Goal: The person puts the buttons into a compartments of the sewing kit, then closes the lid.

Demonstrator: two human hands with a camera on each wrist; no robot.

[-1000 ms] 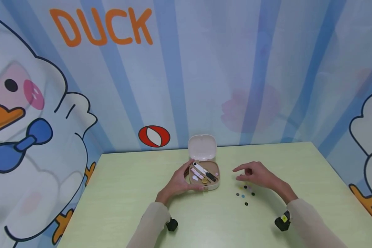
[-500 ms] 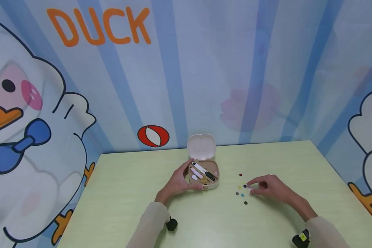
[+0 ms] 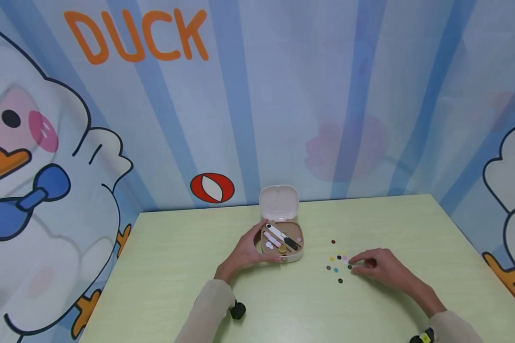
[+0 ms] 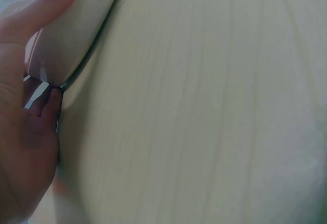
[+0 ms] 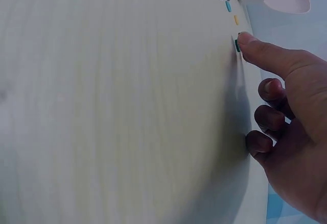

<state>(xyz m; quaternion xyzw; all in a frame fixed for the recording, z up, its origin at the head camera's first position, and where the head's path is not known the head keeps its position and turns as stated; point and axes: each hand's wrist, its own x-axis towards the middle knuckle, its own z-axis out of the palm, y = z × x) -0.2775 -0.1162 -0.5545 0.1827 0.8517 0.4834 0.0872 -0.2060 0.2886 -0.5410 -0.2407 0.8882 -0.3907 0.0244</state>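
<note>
My left hand grips the left side and front of a small pale sewing kit box. Its lid stands up at the back. Inside lie a white and black pen-like tool, a pink stick and a round gold piece. In the right wrist view, the thumb of my right hand is at a dark button on the table, other fingers curled. The head view shows that thumb and forefinger apart, beside the dark button and a pale pink button.
Several small buttons lie scattered right of the box, among them a blue one, a dark one and a dark red one. The pale table ends at a printed duck backdrop.
My right hand has come down from above the buttons and shifted right, uncovering several of them, including the dark one by its fingertips. My left hand stays on the box.
</note>
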